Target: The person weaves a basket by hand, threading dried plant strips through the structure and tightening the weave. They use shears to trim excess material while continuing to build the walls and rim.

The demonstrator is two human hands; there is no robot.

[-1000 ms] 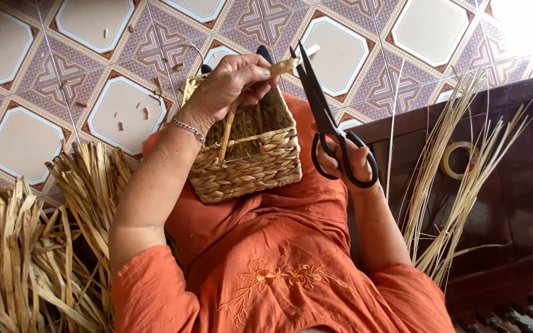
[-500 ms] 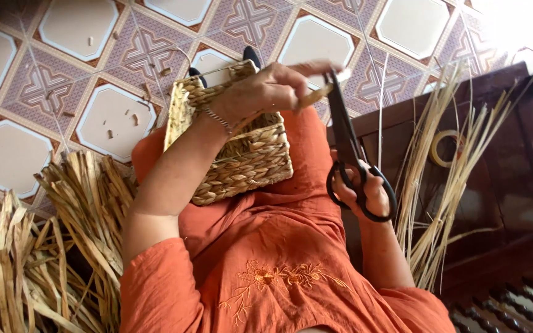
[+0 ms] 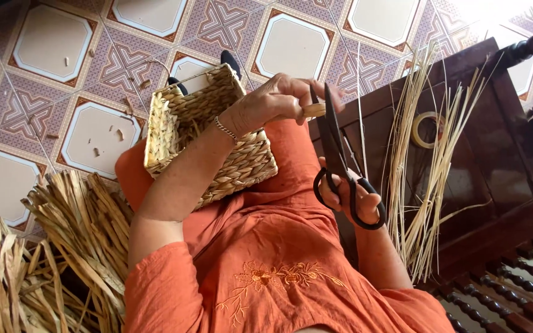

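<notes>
Left hand (image 3: 272, 102) pinches a stiff, light straw end (image 3: 313, 110); right hand (image 3: 356, 197) grips heavy scissors (image 3: 338, 157) by the loops, basket (image 3: 208, 135) beneath.

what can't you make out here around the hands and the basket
- Head view: inside of the basket, mostly hidden by the left hand and forearm.
- Strand end at the scissors: whether the blades touch it is too small to tell.
- Right hand: fingers hidden in the scissor loops.
- Straw pile: cut off by the bottom and left edges.
- Tape roll: partly behind reeds.
</notes>
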